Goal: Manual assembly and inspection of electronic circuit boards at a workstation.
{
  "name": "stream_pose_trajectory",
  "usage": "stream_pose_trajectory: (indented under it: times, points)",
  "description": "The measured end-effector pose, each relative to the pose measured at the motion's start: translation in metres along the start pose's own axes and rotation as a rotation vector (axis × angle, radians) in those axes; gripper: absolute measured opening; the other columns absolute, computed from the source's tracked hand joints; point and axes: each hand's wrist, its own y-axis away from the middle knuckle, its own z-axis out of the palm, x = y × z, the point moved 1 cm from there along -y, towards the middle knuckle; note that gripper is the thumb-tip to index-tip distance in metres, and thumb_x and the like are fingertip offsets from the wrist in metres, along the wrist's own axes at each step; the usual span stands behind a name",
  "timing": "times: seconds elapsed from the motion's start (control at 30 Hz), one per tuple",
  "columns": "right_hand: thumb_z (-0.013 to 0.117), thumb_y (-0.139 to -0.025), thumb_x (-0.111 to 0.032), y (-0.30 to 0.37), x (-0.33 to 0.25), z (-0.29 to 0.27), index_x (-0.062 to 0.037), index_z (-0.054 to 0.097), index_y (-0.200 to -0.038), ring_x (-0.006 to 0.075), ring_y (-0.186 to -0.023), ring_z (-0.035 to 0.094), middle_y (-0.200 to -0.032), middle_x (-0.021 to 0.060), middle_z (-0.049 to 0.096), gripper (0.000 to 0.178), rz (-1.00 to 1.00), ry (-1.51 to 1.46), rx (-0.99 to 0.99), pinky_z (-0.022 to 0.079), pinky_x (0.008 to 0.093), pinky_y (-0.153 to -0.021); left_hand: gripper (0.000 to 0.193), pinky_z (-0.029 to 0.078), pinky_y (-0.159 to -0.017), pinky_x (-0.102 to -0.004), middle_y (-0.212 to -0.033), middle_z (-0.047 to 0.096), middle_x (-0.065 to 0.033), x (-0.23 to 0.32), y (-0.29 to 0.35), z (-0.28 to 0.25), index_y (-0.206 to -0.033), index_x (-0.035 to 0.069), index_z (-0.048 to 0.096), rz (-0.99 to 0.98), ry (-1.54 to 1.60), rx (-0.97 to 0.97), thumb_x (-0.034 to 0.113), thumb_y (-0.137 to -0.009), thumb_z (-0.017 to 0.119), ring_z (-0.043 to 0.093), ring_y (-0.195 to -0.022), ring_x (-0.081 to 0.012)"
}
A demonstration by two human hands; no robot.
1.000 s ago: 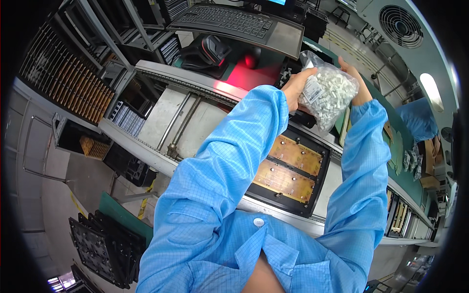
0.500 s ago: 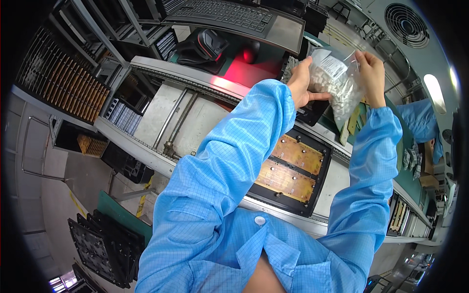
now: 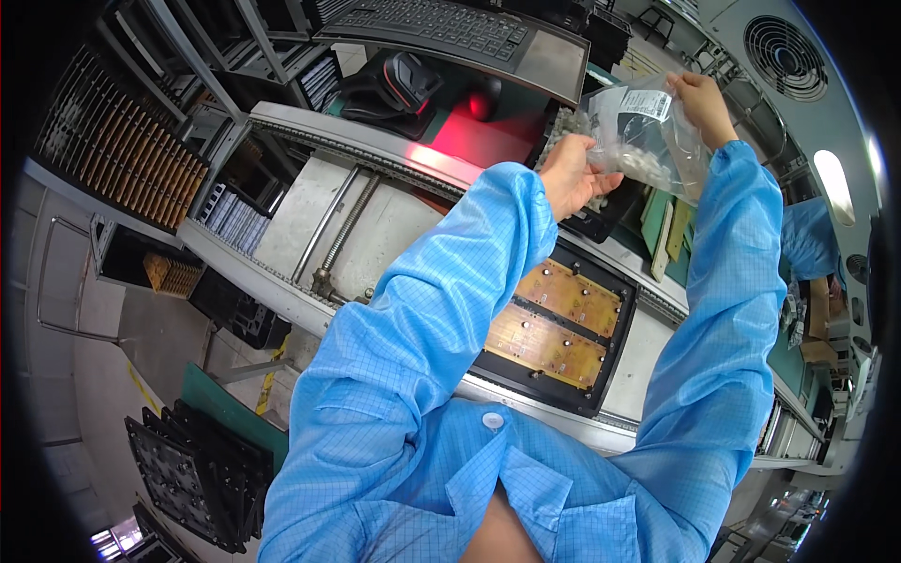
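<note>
A clear plastic bag (image 3: 680,150) with a white label hangs tilted between my hands at the upper right, small whitish parts (image 3: 643,164) gathered in its lower side. My right hand (image 3: 704,105) pinches the bag's upper right corner. Close to the bag's left end is my left hand (image 3: 568,178), fingers curled at its edge; the exact grip is partly hidden. Just beyond the left hand, a dark bin holds a heap of similar whitish parts (image 3: 561,127). Below my hands, a black fixture (image 3: 615,361) on the conveyor carries yellow-brown circuit boards (image 3: 549,342).
A barcode scanner (image 3: 399,84) on a stand casts red light on the green mat. Behind it is a black keyboard (image 3: 432,30). The conveyor rail (image 3: 366,155) crosses in front of me. Racked boards (image 3: 122,150) stand left, black fixtures (image 3: 192,474) lower left, green strips (image 3: 657,220) right.
The bag has tipped further, its right corner raised and moved right by my right hand. Fewer whitish parts are in it, and more heap shows in the bin. My left hand has lowered slightly.
</note>
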Motion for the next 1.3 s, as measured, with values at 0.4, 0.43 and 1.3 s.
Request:
stream_pose_trajectory:
  times: [0.4,0.43,1.3]
  points:
    - [0.073,-0.08,-0.052,0.023,-0.032,-0.015,0.0097,0.038,-0.137,0.0268,-0.112,0.056,-0.127,0.0208,0.05,0.091,0.073,-0.247,-0.253,0.044,0.0353,-0.098,0.017,0.048,-0.051,-0.0286,-0.093,0.051,-0.0169,-0.004,-0.017,-0.029,-0.105,-0.005,0.046,-0.018,0.173,0.12,0.0,-0.089,0.045,0.051,-0.068,-0.0206]
    - [0.073,-0.08,-0.052,0.028,-0.027,-0.017,0.0092,0.04,-0.136,0.0271,-0.112,0.056,-0.126,0.0206,0.051,0.089,0.06,-0.225,-0.19,0.045,0.0359,-0.098,0.018,0.048,-0.054,-0.0277,-0.095,0.046,-0.0169,-0.003,-0.017,-0.033,-0.109,-0.005,0.038,0.018,0.124,0.074,0.0,-0.092,0.043,0.051,-0.073,-0.0216]
    - [0.055,-0.094,-0.007,0.03,-0.024,-0.034,-0.0031,0.067,-0.106,0.0036,-0.07,0.05,-0.089,-0.002,0.064,0.018,-0.148,-0.136,0.085,0.04,0.019,-0.061,0.021,0.046,-0.048,-0.0297,-0.071,0.051,-0.0121,-0.009,-0.007,-0.034,-0.085,-0.001,0.047,0.012,0.025,0.029,0.016,-0.095,0.047,0.052,-0.058,-0.0207]
